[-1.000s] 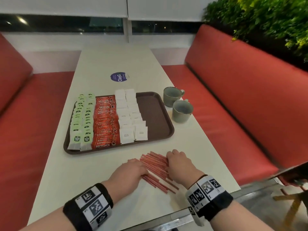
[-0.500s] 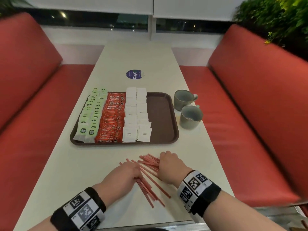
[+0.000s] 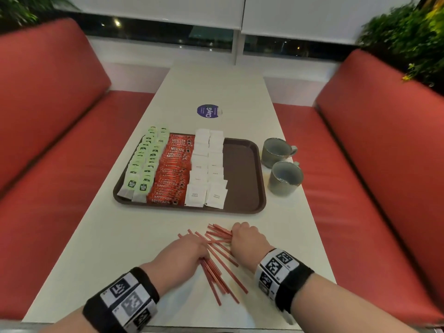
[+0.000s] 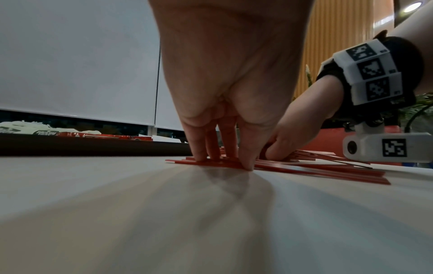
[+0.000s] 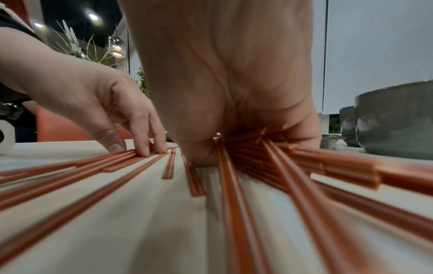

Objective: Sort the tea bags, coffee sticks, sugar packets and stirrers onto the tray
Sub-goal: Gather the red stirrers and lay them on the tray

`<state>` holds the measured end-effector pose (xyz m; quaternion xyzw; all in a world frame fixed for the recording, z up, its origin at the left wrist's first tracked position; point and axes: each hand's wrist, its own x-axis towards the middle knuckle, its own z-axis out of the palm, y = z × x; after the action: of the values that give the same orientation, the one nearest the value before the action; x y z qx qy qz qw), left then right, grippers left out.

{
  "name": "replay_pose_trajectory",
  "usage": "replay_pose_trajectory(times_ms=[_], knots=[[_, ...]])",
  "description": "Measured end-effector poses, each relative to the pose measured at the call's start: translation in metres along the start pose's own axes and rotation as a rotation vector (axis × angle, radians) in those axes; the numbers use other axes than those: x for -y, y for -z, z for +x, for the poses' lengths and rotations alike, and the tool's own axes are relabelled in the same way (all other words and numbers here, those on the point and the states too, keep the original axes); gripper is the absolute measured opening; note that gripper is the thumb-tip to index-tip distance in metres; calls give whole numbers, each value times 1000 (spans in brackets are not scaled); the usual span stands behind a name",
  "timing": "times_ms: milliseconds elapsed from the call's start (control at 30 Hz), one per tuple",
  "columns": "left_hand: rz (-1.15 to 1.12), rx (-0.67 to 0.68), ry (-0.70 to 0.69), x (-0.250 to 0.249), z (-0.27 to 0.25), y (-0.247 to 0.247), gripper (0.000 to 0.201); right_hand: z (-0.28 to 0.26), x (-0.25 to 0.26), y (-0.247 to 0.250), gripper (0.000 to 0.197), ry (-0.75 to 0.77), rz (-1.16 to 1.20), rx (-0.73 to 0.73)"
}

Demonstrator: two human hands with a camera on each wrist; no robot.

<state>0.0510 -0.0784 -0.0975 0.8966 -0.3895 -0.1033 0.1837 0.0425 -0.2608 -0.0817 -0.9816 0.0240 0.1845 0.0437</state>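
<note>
Both hands are down on the stirrers on the desk. Left hand presses with straight fingertips, right hand curls round a bunch, probably raking them together. Tray just beyond has a free strip.

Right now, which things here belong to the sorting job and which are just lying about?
Job: stirrers, tray, tea bags, Nescafe coffee sticks, white sugar packets, left hand, right hand.
Lying about: two grey mugs, ClayG sticker.
</note>
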Motion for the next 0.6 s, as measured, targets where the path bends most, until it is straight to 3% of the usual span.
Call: replay_pose_trajectory(times_ms=[233,367,600], knots=[[23,84,83,-6,2,4,30,0,-6,2,21,69,45,-23],[4,92,123,-5,-1,5,29,1,-11,8,7,80,172,-28],[-265,-64,304,-16,8,31,25,5,-29,23,5,228,462,-210]])
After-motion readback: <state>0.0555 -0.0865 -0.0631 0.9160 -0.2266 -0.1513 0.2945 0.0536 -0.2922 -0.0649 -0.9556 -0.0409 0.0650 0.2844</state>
